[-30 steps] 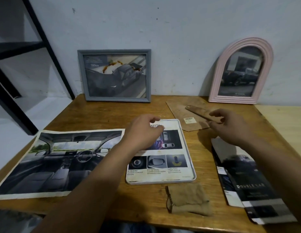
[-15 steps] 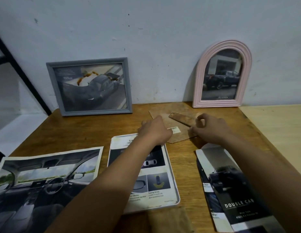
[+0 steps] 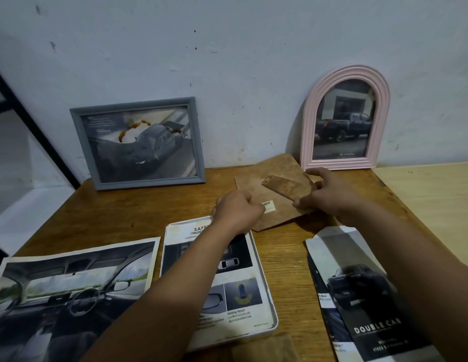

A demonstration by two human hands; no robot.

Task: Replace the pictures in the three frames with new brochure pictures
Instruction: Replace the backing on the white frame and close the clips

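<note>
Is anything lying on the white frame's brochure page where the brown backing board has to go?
Yes: the left hand and forearm lie across the white frame, over its page. The brown backing board sits just beyond, right hand gripping its stand.

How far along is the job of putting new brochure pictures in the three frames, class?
Looks done: the grey frame and pink arched frame stand against the wall, each holding a car picture. In hand: the white frame lies flat with a brochure page in it; the left hand and right hand reach the brown backing board. Left: refit the backing and stand it up.
</note>
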